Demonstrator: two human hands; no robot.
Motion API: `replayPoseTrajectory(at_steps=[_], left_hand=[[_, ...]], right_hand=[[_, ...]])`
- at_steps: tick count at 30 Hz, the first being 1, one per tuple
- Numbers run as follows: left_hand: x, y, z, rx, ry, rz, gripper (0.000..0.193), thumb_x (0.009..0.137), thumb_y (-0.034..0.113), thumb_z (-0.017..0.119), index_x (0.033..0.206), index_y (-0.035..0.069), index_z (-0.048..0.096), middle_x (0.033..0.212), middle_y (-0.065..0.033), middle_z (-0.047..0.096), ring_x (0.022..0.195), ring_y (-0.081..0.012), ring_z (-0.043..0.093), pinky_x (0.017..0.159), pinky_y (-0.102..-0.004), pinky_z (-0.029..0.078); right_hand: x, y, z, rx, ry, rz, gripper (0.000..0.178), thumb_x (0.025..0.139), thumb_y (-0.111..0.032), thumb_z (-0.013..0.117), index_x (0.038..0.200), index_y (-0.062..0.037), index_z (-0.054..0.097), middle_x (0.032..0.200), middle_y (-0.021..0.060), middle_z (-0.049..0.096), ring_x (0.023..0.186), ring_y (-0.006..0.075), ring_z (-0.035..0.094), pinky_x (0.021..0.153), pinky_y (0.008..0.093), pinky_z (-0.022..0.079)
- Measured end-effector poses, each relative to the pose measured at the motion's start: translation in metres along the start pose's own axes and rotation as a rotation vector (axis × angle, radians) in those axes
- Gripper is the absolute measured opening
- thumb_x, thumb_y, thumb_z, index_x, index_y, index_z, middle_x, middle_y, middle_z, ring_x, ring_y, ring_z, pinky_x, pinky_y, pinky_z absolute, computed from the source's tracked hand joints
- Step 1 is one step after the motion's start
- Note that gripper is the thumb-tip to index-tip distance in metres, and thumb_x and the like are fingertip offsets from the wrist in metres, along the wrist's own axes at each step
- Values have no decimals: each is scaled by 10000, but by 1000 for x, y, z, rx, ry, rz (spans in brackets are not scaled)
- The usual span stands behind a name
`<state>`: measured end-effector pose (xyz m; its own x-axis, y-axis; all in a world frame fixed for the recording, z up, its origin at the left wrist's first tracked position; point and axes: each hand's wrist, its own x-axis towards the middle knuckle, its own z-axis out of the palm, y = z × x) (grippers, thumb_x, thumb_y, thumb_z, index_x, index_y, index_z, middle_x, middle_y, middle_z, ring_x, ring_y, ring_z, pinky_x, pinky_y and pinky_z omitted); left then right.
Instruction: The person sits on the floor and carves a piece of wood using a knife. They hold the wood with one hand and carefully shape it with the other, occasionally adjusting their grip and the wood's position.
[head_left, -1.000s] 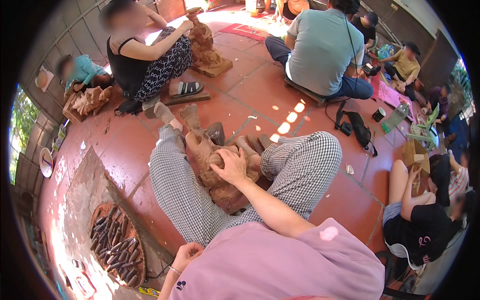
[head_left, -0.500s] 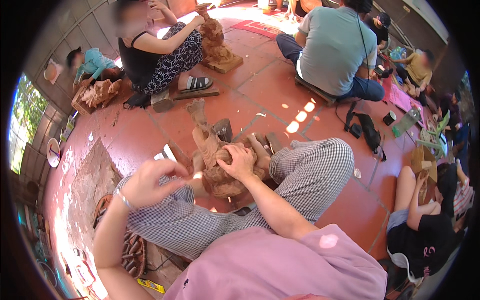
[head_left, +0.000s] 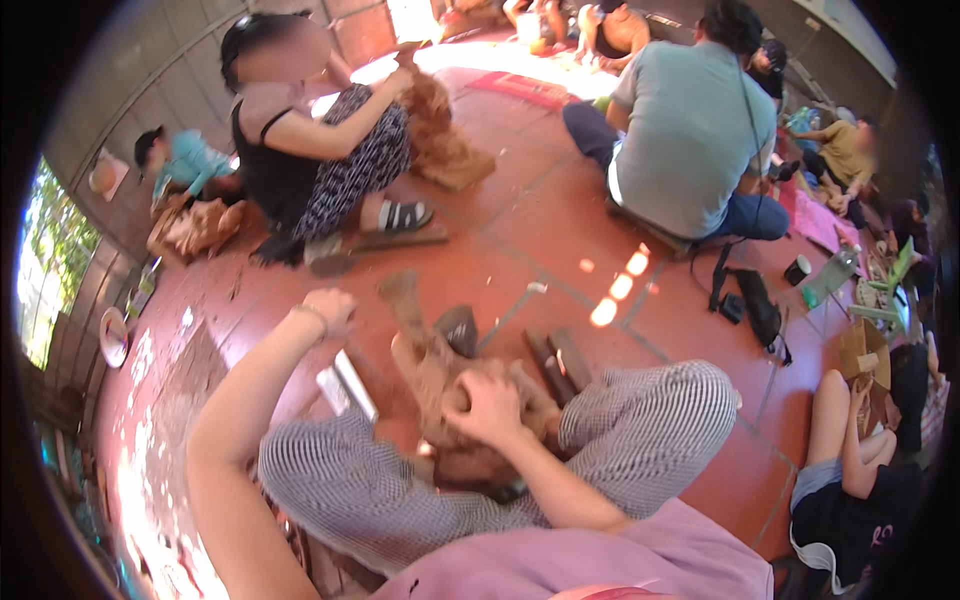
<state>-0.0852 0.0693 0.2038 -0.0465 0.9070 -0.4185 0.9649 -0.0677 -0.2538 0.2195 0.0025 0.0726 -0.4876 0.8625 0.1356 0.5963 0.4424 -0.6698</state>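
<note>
A reddish-brown wood carving (head_left: 422, 370) lies tilted between my bent knees, its narrow end pointing away from me. My right hand (head_left: 487, 405) is curled over the rounded middle of it, gripping it. My left hand (head_left: 328, 312) is held up in front of my left knee, apart from the carving. Its fingers are curled into a fist, and whatever may be inside is hidden. Pale flat blocks (head_left: 348, 387) lie by my left knee. A dark wooden piece (head_left: 456, 330) sits behind the carving, and narrow wooden blocks (head_left: 558, 362) lie near my right knee.
Ahead on the left, a seated person (head_left: 290, 130) holds a tall carving (head_left: 440, 135). Another person (head_left: 690, 130) sits with their back to me. A black bag with a strap (head_left: 757, 308), a cup (head_left: 797, 269) and a bottle (head_left: 830, 278) are on the tiled floor at right.
My left hand has moved forward and up, away from the carving, and has closed into a fist. The right hand stays on the carving. The whole view has shifted slightly.
</note>
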Motion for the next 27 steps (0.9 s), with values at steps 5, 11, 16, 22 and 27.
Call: replayPoseTrajectory(at_steps=[5,11,16,22,27], left_hand=[[96,-51,63,68,-363,-61,485,817,484,650,1159,141,683,1134,-135,682,1038,-291,660,903,-409,521],[124,-39,137,-157,-167,198,591,820,397,677,1307,94,537,1261,-164,605,1150,-334,585,955,-398,477],[134,6,216,-372,-96,380,573,812,362,680,1288,82,531,1217,-179,611,1123,-348,589,938,-407,480],[135,45,243,-507,-23,444,552,802,321,683,1265,67,524,1163,-197,618,1092,-365,594,918,-417,485],[155,55,256,-573,104,418,535,794,286,685,1246,54,518,1119,-212,624,1065,-379,599,901,-425,488]], right_hand=[[14,11,2,-72,16,-98,660,711,-526,707,1242,-158,571,1212,140,602,1153,329,555,967,496,413],[26,0,4,-156,-92,-129,714,711,-582,698,1264,-144,581,1303,212,533,1180,393,532,925,503,461],[34,-2,2,-97,-166,-90,622,700,-517,744,1164,-115,642,1318,219,541,1222,383,532,933,449,495],[39,-22,6,-138,-255,-22,676,657,-435,807,1192,-81,597,1359,254,497,1252,410,502,960,428,484],[41,-24,9,-135,-285,-43,685,663,-436,803,1201,-67,593,1365,268,485,1266,426,482,908,435,515]])
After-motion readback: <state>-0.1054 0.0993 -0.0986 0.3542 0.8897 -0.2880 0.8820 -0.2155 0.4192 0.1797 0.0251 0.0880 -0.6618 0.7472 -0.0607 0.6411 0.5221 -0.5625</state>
